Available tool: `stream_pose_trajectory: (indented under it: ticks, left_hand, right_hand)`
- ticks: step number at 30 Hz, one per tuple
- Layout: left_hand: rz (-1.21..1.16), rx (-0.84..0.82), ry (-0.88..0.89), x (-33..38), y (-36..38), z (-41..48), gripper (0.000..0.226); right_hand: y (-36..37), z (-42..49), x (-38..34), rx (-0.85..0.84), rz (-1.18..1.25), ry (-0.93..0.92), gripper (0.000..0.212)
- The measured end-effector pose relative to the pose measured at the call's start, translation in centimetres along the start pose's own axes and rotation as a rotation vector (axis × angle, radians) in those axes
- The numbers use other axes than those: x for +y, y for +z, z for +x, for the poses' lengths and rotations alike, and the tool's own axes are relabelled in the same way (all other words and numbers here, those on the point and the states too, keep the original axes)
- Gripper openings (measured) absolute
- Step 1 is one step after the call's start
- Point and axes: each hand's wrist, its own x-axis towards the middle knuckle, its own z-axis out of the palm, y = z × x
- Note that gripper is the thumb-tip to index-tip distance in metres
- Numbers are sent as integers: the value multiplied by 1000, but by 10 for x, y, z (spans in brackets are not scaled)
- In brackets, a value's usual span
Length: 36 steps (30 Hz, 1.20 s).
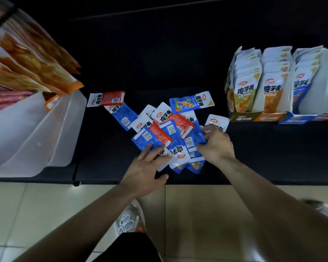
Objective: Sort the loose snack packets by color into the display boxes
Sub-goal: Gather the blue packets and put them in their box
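Loose snack packets [175,127] are heaped on a dark shelf [106,163], between both hands.

The heap overlaps so much that an exact count cannot be made. Three red-backed packets are seen, one of them, the red packet [106,99], lying apart at the left; the rest are mostly blue. A white packet [217,122] is half hidden behind the right hand [217,146], by which a blue packet [194,138] is pinched at its edge. The left hand [147,170] is spread flat, its fingers pressed on the heap's near side. Three display boxes are filled at the right: green [241,116], orange [269,116] and blue [299,119], the last cut off by the frame.
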Motion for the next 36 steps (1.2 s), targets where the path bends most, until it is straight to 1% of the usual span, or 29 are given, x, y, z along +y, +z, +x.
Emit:
stream_pose_trajectory:
  ticks: [2, 3, 5, 6, 7, 9, 10, 11, 12, 13, 14, 15, 17, 18, 19, 21, 22, 23, 24, 25, 26, 28, 30, 33, 34, 36]
  left_hand:
    - [-8, 26, 19, -2, 0, 1, 61]
    - [-19, 41, 26, -3, 1, 1, 60]
    - [-51, 79, 29, -4, 5, 3, 59]
    - [-82, 102, 21, -3, 6, 3, 59]
    - [-117, 140, 15, 0, 6, 3, 58]
    - [-138, 274, 16, 7, 6, 4, 51]
    - [-131, 346, 6, 12, 4, 7, 46]
    - [-150, 384, -22, 18, 1, 10, 43]
    - [-224, 367, -67, 24, -3, 14, 38]
    - [-359, 312, -116, 31, -8, 18, 34]
    - [-516, 240, -164, 38, -12, 23, 32]
    - [-653, 183, -211, 43, -15, 28, 31]
    - [-777, 169, -276, 45, -13, 37, 28]
    - [-803, 190, -304, 43, -11, 40, 24]
    - [-822, 207, -334, 41, -8, 43, 20]
    - [-843, 202, -385, 36, -3, 50, 18]
    - [-841, 204, -400, 35, -1, 54, 20]
    - [-836, 215, -414, 36, -1, 57, 22]
    - [-818, 231, -422, 38, -2, 61, 25]
    - [-785, 244, -428, 40, -3, 64, 28]
    - [-741, 246, -429, 42, -3, 67, 31]
    - [-704, 226, -449, 48, -3, 70, 40]
    - [-728, 200, -487, 52, -3, 71, 48]
    - [-756, 175, -540, 60, -4, 70, 56]
    - [-763, 181, -557, 61, -3, 68, 57]
    - [-765, 199, -570, 65, -1, 67, 64]
  right_hand:
    - [3, -1, -3, 22, -41, 5, 48]
    - [5, -2, -5, 51, -102, 0, 48]
    - [10, -5, -6, 130, -217, -49, 45]
    - [10, -7, -7, 161, -218, -77, 40]
    - [8, -8, -7, 180, -162, -93, 33]
    - [-1, -13, -7, 186, 90, -75, 17]
    - [-5, -17, -7, 205, 208, -75, 12]
    - [-8, -23, -8, 253, 273, -102, 11]
    - [-11, -29, -10, 305, 260, -159, 13]
    - [-11, -35, -10, 335, 190, -233, 13]
    - [-9, -40, -8, 328, 88, -307, 13]
    - [-5, -43, -6, 279, -20, -369, 14]
    - [6, -46, 2, 98, -169, -420, 24]
    - [9, -46, 7, 30, -168, -399, 27]
    - [8, -45, 10, 8, -116, -360, 26]
    - [5, -40, 16, 93, -41, -277, 27]
    - [4, -36, 18, 125, -66, -235, 35]
    - [3, -32, 19, 111, -105, -197, 47]
    - [3, -29, 19, 70, -149, -171, 58]
    - [5, -27, 17, 29, -183, -163, 63]
    - [7, -25, 17, 4, -189, -161, 64]
    - [9, -24, 16, -2, -108, -139, 58]
    - [11, -25, 16, 21, -19, -147, 52]
    - [17, -34, 17, 15, -18, -163, 45]
    - [21, -36, 17, 6, 1, -161, 46]
    - [25, -38, 15, -11, 105, -106, 56]
